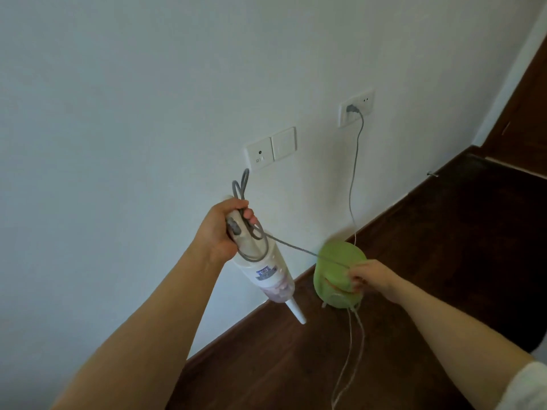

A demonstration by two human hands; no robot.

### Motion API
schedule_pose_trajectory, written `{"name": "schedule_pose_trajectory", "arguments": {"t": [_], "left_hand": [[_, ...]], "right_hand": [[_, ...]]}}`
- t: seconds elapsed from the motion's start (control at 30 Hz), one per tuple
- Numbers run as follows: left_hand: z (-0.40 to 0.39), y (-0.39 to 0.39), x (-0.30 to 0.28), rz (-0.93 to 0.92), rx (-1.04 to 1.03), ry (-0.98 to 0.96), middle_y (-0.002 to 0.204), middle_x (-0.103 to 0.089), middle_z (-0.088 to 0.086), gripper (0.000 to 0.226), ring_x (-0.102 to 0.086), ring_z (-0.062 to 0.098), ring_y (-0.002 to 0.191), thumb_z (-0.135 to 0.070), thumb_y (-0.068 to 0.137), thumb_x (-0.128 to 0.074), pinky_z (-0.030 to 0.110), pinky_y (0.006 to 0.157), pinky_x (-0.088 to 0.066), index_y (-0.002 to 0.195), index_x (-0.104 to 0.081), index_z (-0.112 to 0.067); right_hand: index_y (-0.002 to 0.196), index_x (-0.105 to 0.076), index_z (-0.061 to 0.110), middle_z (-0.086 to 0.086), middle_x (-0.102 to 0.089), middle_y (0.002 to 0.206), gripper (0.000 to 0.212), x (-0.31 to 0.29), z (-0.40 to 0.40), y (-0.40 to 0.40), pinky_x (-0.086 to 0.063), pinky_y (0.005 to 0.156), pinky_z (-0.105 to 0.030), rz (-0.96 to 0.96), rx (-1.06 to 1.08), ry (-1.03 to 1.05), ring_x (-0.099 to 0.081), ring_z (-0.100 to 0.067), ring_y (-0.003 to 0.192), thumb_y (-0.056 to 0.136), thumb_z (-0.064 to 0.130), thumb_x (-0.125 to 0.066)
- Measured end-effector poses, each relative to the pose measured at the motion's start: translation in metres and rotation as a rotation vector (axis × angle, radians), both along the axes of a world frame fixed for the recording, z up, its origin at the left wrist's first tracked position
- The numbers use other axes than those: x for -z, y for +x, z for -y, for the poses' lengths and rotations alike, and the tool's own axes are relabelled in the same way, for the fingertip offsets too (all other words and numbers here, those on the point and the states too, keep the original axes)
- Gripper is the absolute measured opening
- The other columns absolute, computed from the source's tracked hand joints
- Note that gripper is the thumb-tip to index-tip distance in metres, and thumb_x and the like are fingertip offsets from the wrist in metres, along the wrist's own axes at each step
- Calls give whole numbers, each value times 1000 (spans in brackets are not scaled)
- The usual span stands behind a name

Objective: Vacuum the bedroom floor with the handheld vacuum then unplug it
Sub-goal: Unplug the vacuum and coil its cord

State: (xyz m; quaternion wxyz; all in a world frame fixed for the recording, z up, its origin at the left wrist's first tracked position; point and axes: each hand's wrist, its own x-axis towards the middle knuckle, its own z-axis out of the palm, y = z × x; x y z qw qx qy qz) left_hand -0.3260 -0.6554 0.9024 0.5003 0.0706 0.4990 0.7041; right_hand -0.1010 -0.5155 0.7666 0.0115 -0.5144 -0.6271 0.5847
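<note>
Head view: left hand (225, 229) grips the vacuum (266, 267) and looped cord (296, 247), nozzle hanging down. Right hand (367, 276) pinches the cord lower. The plug (351, 108) sits in the wall socket (356, 107), up beyond the right hand, nearer it.

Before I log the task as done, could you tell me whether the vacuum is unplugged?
Not yet: the plug sits in the wall socket.

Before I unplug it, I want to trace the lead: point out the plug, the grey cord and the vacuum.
plug (351, 108): head view, its grey body in the wall socket.
grey cord (355, 161): head view, stretch hanging below the plug.
vacuum (268, 273): head view, its labelled white body.
</note>
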Motion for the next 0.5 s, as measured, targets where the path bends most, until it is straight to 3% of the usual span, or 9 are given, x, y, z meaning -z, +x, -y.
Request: {"name": "schedule_pose_trajectory", "arguments": {"t": [0.13, 0.23, 0.33, 0.4, 0.5], "left_hand": [[1, 14, 13, -81, -13, -114, 46, -56, 4, 25, -53, 14, 39, -3, 88, -48, 16, 45, -48, 64, -51, -7], [-3, 25, 20, -196, 35, -199, 58, -66, 6, 20, -55, 11, 43, -3, 86, -55, 19, 48, -50, 68, -63, -4], [-14, 34, 24, -250, 112, -218, 74, -73, 5, 14, -52, 10, 52, -2, 83, -61, 21, 61, -47, 76, -73, -4], [-24, 40, 20, -271, 157, -228, 75, -71, -1, 12, -50, 9, 56, -4, 80, -66, 20, 64, -45, 90, -72, -3], [-42, 36, 18, -246, 164, -246, 68, -62, -1, 12, -50, 8, 56, -8, 78, -70, 20, 61, -45, 90, -71, -4]], "right_hand": [[60, -39, 14, -1, -27, 53, 32, -37, -39, -13, -23, 47, -20, -80, 365, -119, -26, -12, 39, 88, 5, -51], [67, -42, 12, -1, -31, 59, 25, -87, -59, -32, -34, 52, -26, -303, 520, -309, -31, -10, 43, 91, 8, -44], [72, -39, 10, -5, -34, 65, 20, -136, -57, -57, -44, 72, -42, -571, 507, -448, -37, -14, 55, 92, 7, -40], [76, -41, 8, -5, -35, 68, 17, -161, -44, -77, -41, 88, -53, -694, 415, -481, -42, -17, 61, 92, 7, -39], [88, -46, 3, -7, -38, 74, 8, -185, -28, -109, -30, 102, -64, -765, 296, -482, -48, -19, 71, 93, 6, -40]]}}
